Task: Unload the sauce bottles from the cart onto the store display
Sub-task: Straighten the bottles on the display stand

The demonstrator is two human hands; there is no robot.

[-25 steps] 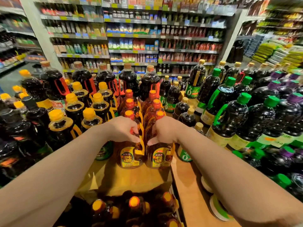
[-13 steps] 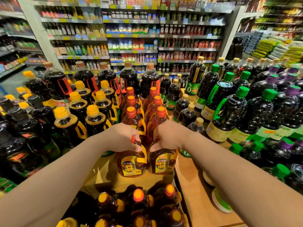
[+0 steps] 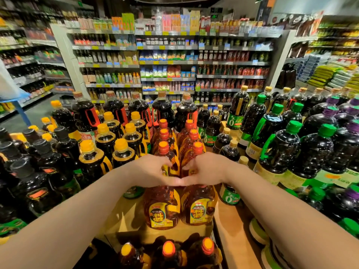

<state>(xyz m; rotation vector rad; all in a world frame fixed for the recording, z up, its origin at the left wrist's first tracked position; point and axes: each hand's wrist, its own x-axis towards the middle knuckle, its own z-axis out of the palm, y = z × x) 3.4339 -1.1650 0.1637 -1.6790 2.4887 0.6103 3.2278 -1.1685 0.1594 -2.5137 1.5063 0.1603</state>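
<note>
Two amber sauce bottles with yellow handles and yellow labels stand side by side at the front of the display, the left bottle [image 3: 161,209] and the right bottle [image 3: 198,207]. My left hand [image 3: 152,170] grips the top of the left one. My right hand [image 3: 206,168] grips the top of the right one. My thumbs touch between them and the caps are hidden under my hands. Behind them run two rows of like bottles with red caps [image 3: 164,147]. More such bottles with orange caps [image 3: 168,249] sit in the cart below.
Dark bottles with yellow caps [image 3: 120,146] crowd the left of the display, green-capped ones [image 3: 277,150] and purple-capped ones [image 3: 330,111] the right. A bare wooden strip [image 3: 231,235] lies right of the amber bottles. Stocked shelves [image 3: 167,63] stand behind, and an aisle [image 3: 37,111] opens at the left.
The view has tilted upward. Both hands stay on the two amber bottles and have drawn together until the thumbs touch.
</note>
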